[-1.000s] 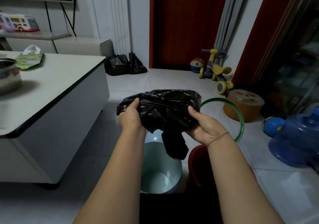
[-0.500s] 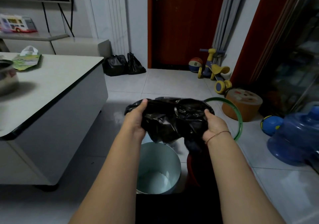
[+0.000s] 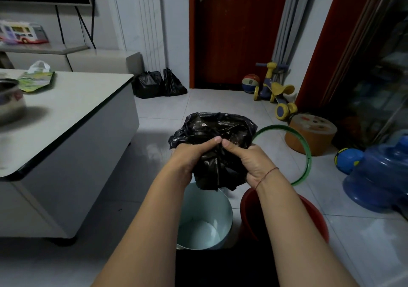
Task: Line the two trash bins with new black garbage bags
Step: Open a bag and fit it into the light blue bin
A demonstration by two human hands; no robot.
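Grey floor tiles run from the table (image 3: 66,114) to the door. Left hand (image 3: 189,154) and right hand (image 3: 249,158), thumbs touching, clench a crumpled black bag (image 3: 218,129), probably working its mouth open. It hangs over the pale bin (image 3: 205,218), unlined; the red bin (image 3: 309,211) waits beside.

no legible text, labels, brands or numbers anywhere, print too blurred
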